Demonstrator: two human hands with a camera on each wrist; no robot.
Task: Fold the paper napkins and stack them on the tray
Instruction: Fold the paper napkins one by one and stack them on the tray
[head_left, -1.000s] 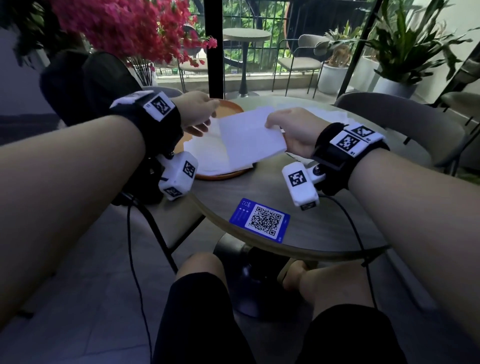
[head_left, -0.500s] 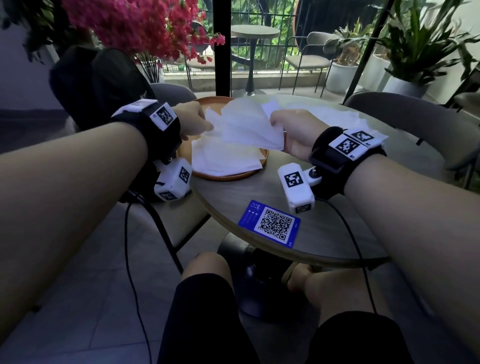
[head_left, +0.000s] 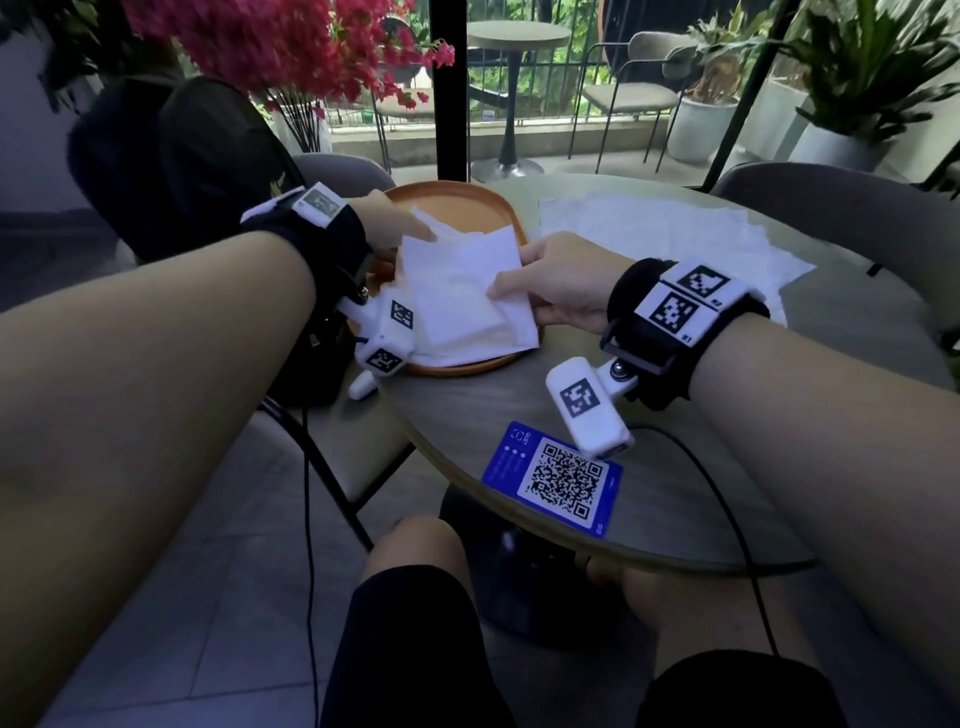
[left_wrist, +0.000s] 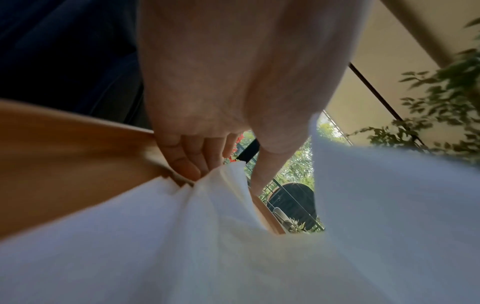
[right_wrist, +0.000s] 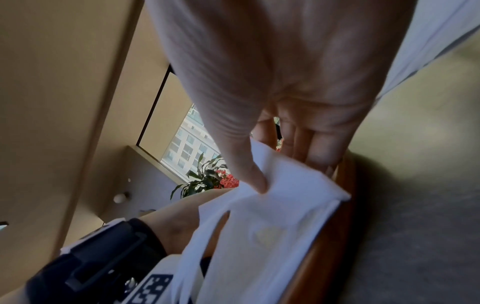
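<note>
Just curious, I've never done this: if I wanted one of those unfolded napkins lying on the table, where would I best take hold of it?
Probably by the near right corner of the top unfolded napkin, coming from the right. The sheets lie flat and overlapping, and that corner juts out over bare table.

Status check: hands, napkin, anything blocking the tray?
Left hand and right hand each pinch an edge of the folded napkin, over the napkin stack on the orange tray. Unfolded napkins wait on the table. Nothing blocking.
</note>
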